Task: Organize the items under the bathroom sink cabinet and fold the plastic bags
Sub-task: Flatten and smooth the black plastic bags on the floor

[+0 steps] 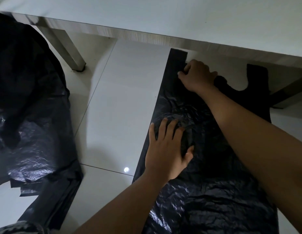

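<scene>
Pressing our left hand [167,146] flat, fingers spread, on the black plastic bag [206,200] lying on the tile floor [126,98], right hand [199,75] pinching its far handle end. Slick film could slide and skew the fold if we tug hard.

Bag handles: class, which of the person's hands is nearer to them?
Right. The right hand sits with curled fingers at the base of the bag handles. The left hand presses flat on the middle of the bag, closer to the person.
</scene>
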Demonstrator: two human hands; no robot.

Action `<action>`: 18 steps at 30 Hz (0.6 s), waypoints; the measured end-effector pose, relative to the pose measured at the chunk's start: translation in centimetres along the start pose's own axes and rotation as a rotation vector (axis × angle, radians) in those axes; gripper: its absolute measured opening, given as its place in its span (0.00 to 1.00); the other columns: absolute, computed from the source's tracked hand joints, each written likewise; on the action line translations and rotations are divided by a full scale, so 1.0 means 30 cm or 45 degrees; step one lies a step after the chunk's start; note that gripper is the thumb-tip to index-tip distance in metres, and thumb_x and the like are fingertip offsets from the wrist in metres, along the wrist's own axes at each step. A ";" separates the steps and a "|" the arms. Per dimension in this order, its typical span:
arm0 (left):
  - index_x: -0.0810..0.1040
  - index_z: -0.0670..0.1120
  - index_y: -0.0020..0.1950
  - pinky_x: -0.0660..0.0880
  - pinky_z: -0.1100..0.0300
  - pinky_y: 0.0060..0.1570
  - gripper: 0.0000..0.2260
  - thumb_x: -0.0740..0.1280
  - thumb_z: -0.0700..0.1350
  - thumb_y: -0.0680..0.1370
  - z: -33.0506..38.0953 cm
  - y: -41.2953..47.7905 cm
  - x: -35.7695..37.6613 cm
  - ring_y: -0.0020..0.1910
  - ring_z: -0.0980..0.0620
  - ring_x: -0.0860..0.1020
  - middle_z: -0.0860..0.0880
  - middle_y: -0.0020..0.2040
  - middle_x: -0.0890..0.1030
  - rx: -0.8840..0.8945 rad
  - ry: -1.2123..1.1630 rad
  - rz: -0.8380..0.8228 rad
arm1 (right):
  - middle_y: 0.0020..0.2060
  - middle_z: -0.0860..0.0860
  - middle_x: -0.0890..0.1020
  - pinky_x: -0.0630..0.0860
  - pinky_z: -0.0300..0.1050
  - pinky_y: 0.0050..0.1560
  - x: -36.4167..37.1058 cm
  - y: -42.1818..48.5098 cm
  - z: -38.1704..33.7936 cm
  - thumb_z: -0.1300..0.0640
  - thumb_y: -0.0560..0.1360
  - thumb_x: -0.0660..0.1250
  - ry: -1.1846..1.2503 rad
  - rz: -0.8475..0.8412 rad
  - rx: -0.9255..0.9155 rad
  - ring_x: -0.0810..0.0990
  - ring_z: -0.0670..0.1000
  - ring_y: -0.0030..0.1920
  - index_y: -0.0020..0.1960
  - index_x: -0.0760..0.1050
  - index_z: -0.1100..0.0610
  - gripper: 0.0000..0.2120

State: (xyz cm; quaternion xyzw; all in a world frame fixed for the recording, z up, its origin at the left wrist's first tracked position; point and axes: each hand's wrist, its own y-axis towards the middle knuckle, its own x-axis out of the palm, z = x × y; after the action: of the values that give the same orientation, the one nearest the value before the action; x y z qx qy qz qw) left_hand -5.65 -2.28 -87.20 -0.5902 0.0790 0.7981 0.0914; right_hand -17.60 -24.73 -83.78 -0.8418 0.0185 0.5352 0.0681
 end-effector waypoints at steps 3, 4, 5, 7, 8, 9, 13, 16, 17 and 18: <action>0.71 0.50 0.71 0.51 0.38 0.76 0.27 0.56 0.65 0.79 -0.003 -0.001 0.003 0.77 0.43 0.60 0.48 0.75 0.67 0.004 0.001 0.002 | 0.68 0.56 0.71 0.56 0.63 0.69 0.000 0.011 0.004 0.39 0.76 0.65 -0.154 -0.080 -0.016 0.67 0.61 0.69 0.70 0.69 0.50 0.26; 0.71 0.50 0.71 0.51 0.38 0.76 0.27 0.56 0.65 0.79 -0.003 -0.002 0.003 0.77 0.43 0.60 0.48 0.75 0.67 0.003 0.002 0.001 | 0.68 0.55 0.71 0.57 0.62 0.69 0.004 0.018 -0.001 0.42 0.77 0.66 -0.142 -0.088 -0.057 0.68 0.60 0.68 0.69 0.71 0.49 0.23; 0.71 0.50 0.71 0.51 0.38 0.76 0.27 0.56 0.65 0.79 -0.002 -0.003 0.003 0.77 0.43 0.60 0.48 0.75 0.68 0.003 0.002 0.001 | 0.66 0.54 0.73 0.58 0.61 0.68 0.001 0.020 -0.008 0.45 0.77 0.67 -0.101 -0.070 -0.089 0.69 0.59 0.67 0.65 0.74 0.49 0.19; 0.71 0.50 0.71 0.52 0.38 0.76 0.27 0.56 0.65 0.79 0.000 -0.003 0.001 0.77 0.43 0.60 0.48 0.75 0.68 0.003 -0.002 0.004 | 0.59 0.50 0.78 0.61 0.59 0.65 -0.009 0.023 -0.017 0.51 0.75 0.69 0.066 0.051 -0.122 0.74 0.55 0.61 0.55 0.78 0.48 0.09; 0.71 0.50 0.70 0.52 0.38 0.75 0.26 0.56 0.65 0.79 0.001 -0.003 0.001 0.77 0.43 0.60 0.48 0.74 0.68 0.004 -0.007 0.008 | 0.53 0.48 0.79 0.63 0.56 0.64 -0.017 0.020 -0.021 0.53 0.75 0.69 0.185 0.096 -0.127 0.75 0.52 0.57 0.51 0.78 0.47 0.05; 0.72 0.50 0.70 0.53 0.38 0.75 0.26 0.57 0.65 0.79 0.001 -0.002 0.001 0.77 0.43 0.60 0.48 0.74 0.68 0.006 -0.011 0.014 | 0.47 0.46 0.79 0.66 0.52 0.63 -0.031 0.011 -0.024 0.54 0.74 0.69 0.322 0.099 -0.126 0.76 0.49 0.53 0.47 0.77 0.46 0.04; 0.71 0.50 0.70 0.52 0.38 0.75 0.26 0.57 0.65 0.79 -0.004 -0.004 0.003 0.77 0.43 0.60 0.48 0.74 0.68 0.004 -0.012 0.023 | 0.43 0.49 0.81 0.72 0.40 0.48 -0.079 0.001 -0.046 0.53 0.73 0.67 0.808 -0.075 -0.072 0.77 0.46 0.46 0.46 0.80 0.54 0.06; 0.71 0.50 0.70 0.53 0.38 0.75 0.26 0.57 0.65 0.79 -0.003 -0.004 0.003 0.77 0.43 0.60 0.48 0.74 0.68 0.001 -0.014 0.019 | 0.51 0.49 0.82 0.75 0.44 0.55 -0.095 0.048 -0.037 0.51 0.72 0.68 0.984 -0.120 0.059 0.79 0.50 0.53 0.48 0.79 0.52 0.07; 0.71 0.50 0.70 0.53 0.38 0.75 0.26 0.57 0.64 0.79 -0.001 -0.004 0.003 0.77 0.43 0.60 0.48 0.74 0.68 0.001 -0.015 0.017 | 0.52 0.51 0.82 0.76 0.45 0.57 -0.101 0.065 -0.028 0.48 0.70 0.70 1.016 -0.163 0.112 0.79 0.51 0.54 0.49 0.81 0.52 0.11; 0.71 0.50 0.70 0.53 0.38 0.75 0.26 0.57 0.64 0.79 0.000 -0.003 0.003 0.77 0.43 0.60 0.48 0.74 0.68 0.002 -0.015 0.017 | 0.54 0.54 0.82 0.77 0.46 0.56 -0.100 0.090 -0.012 0.45 0.68 0.71 0.989 -0.222 0.139 0.80 0.53 0.53 0.51 0.82 0.54 0.16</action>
State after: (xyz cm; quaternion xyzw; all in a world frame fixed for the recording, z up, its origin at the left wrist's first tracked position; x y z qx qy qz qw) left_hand -5.67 -2.19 -87.28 -0.5849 0.0831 0.8021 0.0871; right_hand -18.84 -27.58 -81.18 -0.9750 -0.0003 0.1675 0.1460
